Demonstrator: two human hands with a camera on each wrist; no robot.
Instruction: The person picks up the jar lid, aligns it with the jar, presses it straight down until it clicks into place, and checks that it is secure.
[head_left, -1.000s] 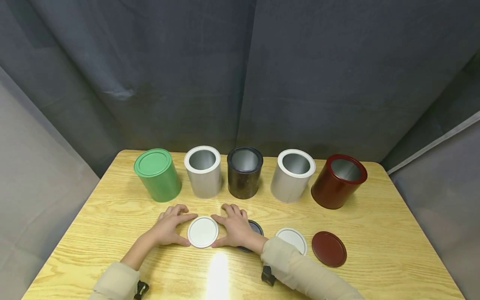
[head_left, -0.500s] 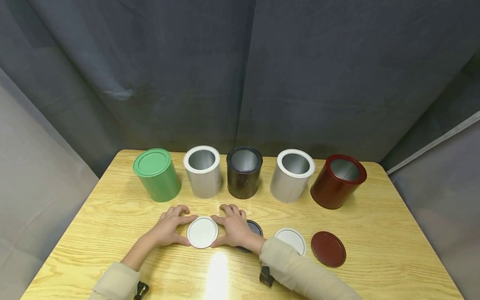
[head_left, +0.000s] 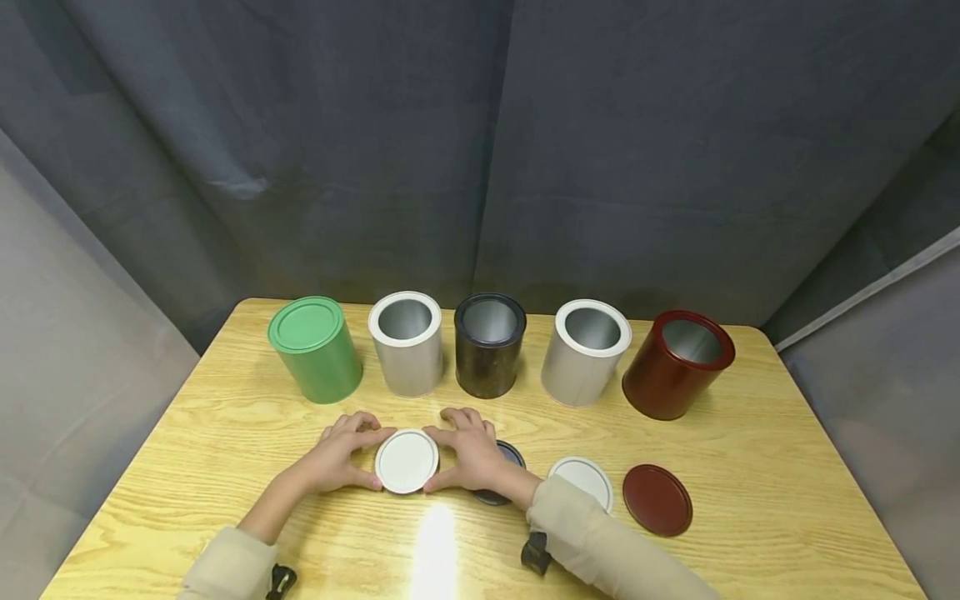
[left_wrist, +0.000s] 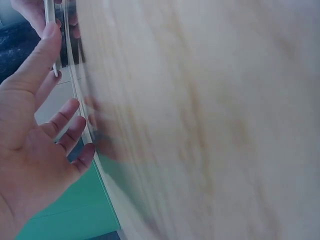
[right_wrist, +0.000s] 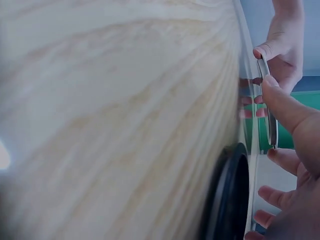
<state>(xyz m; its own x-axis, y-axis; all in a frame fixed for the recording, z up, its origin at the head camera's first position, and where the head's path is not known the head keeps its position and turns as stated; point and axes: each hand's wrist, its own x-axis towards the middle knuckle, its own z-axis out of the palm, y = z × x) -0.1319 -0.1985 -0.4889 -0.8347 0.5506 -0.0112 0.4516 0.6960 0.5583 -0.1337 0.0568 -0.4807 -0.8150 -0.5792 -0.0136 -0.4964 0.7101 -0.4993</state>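
Observation:
A round white can lid [head_left: 407,462] is pinched at its edges between my two hands. My left hand [head_left: 341,454] holds its left side with thumb and index finger. On the right side, my right hand [head_left: 472,454] grips it the same way. Seen edge-on in the right wrist view, the lid [right_wrist: 271,122] stands slightly off the tabletop. The other fingers of both hands are spread toward the cans. Straight behind the lid is an uncovered white can [head_left: 408,358]. A black lid [head_left: 512,454] lies partly hidden under my right hand and wrist.
A green can [head_left: 318,358] with its lid on stands at the left. Open black [head_left: 487,367], white [head_left: 577,371] and dark red [head_left: 663,383] cans continue the row along the table's back edge. Another white lid [head_left: 583,479] and a dark red lid [head_left: 657,500] lie at the right.
The white lid has risen slightly from the table between my fingers in the last half second. My hands have hardly shifted otherwise, and the cans and other lids stay put.

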